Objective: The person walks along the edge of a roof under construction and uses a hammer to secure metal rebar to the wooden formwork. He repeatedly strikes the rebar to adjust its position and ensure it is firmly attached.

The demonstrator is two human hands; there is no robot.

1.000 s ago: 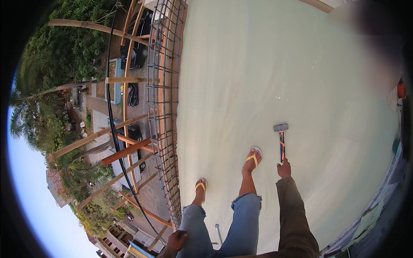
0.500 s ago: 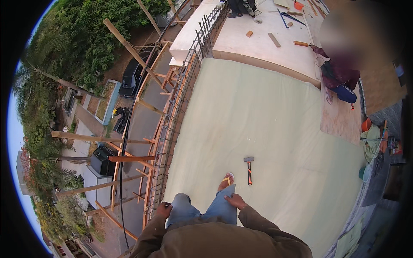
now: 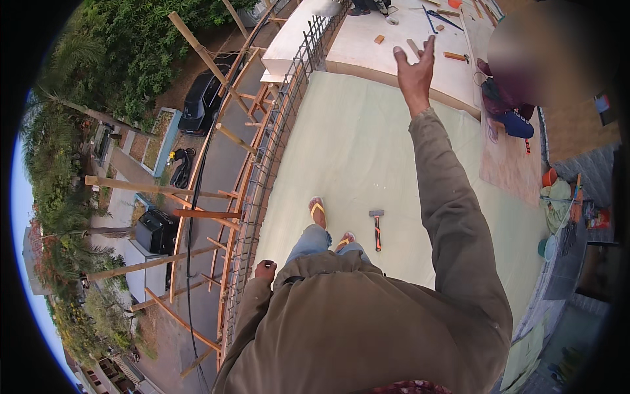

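Observation:
My right hand (image 3: 415,75) is raised at the end of an outstretched arm, its fingers apart and nothing in it. In the picture it overlaps a pale strip of wood (image 3: 413,46) lying on the raised boards beyond. Low at my left side, my left hand (image 3: 266,270) is closed, and whatever it may hold is too small to make out. A hammer (image 3: 377,230) with a grey head and a black and orange handle lies on the pale green sheet (image 3: 354,151), right of my sandalled feet. Neither hand touches it.
Steel rebar (image 3: 285,108) and timber scaffold poles run along the left edge, with a drop to a road (image 3: 220,154) below. At the upper right a co-worker in dark red (image 3: 505,98) crouches beside a plywood panel (image 3: 508,167). Raised boards (image 3: 354,49) hold tools and wood blocks.
My right hand has left my thigh and reached up and forward, opening. One foot has stepped ahead. The co-worker's hand has come away from the orange-handled tool, which lies on the boards.

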